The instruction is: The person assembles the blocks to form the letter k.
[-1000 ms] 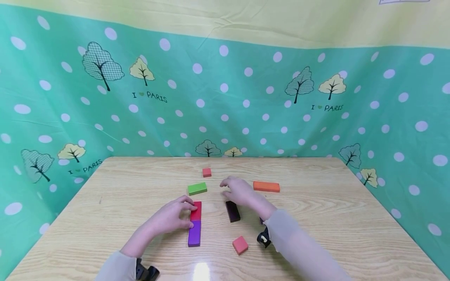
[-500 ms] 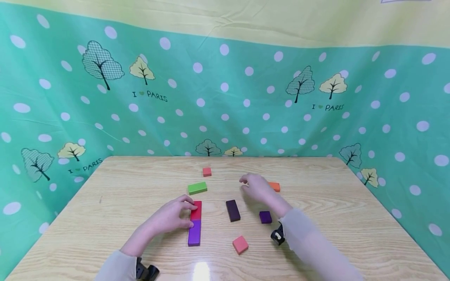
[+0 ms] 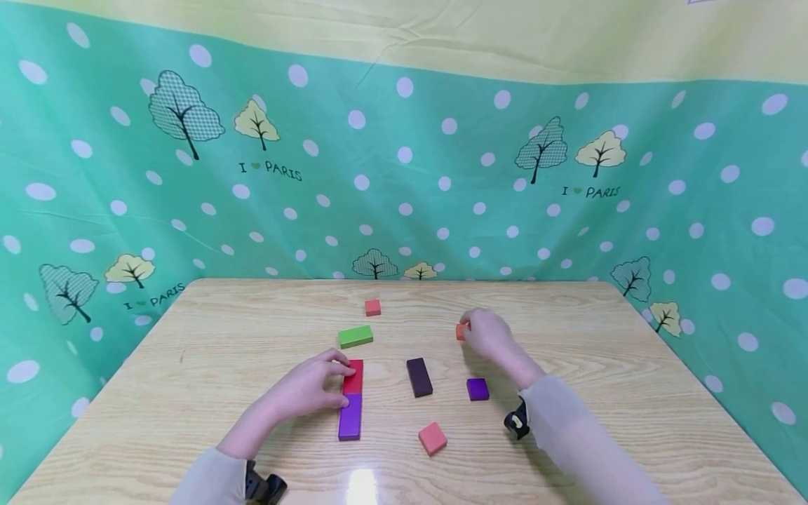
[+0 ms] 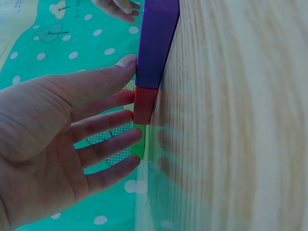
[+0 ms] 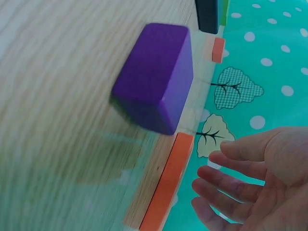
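A red block (image 3: 356,382) and a longer-looking purple block (image 3: 350,419) lie end to end on the table. My left hand (image 3: 306,386) touches them, its index finger on the red one and the thumb at the purple one's edge near the joint. The left wrist view shows its fingers (image 4: 108,122) extended, not wrapped round either block. Over the orange block (image 3: 460,332) hovers my right hand (image 3: 491,333), hiding most of it in the head view. In the right wrist view the hand's fingers are loosely bent and hold nothing, beside the orange block (image 5: 168,185).
A green block (image 3: 355,337) lies beyond the red one. Between the hands is a dark block (image 3: 419,377); a small purple block (image 3: 477,389) sits near the right forearm. Small coral blocks lie near the front (image 3: 432,438) and back. A patterned cloth (image 3: 404,175) hangs behind the table.
My right hand has moved right, from beyond the dark block to over the orange block, uncovering the small purple block. The left hand stays in place on the red and purple blocks.
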Available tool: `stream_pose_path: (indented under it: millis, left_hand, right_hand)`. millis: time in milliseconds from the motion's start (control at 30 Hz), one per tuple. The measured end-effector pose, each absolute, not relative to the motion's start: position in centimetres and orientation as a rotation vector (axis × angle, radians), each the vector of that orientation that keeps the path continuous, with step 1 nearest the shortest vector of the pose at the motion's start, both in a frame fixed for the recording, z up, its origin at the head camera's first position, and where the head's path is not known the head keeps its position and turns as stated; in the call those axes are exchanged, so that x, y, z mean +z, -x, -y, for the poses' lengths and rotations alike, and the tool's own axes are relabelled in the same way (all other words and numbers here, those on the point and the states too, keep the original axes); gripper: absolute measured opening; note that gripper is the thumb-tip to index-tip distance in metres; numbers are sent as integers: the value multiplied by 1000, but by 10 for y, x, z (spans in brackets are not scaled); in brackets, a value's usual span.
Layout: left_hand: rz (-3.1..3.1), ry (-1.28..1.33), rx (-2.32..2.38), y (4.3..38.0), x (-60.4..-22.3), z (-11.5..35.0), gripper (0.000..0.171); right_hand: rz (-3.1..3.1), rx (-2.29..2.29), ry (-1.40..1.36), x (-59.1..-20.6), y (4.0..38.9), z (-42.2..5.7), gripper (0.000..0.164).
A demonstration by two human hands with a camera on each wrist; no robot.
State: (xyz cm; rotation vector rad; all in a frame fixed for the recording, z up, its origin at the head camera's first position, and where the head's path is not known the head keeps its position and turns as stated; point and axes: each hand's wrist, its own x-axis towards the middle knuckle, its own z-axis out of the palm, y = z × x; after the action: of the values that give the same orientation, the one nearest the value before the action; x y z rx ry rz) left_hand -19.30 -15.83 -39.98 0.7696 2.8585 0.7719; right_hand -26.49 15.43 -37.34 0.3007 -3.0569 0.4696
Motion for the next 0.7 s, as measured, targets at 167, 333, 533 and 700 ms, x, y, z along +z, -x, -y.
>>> stream_pose_path:
  millis: [167, 333, 533, 700]
  left_hand:
    - [-2860, -746, 767, 193, -400, 158, 45]
    - [-2867, -731, 753, 194, -399, 158, 45]
    - [-2868, -734, 751, 194, -400, 158, 44]
    - [-2868, -738, 755, 193, -400, 158, 44]
  right_hand:
    - [3099, 509, -186, -373, 266, -159, 24]
    - [3113, 496, -84, -374, 266, -163, 20]
    - [3103, 416, -12, -376, 265, -165, 21]
    - [3100, 310, 14, -378, 264, -165, 24]
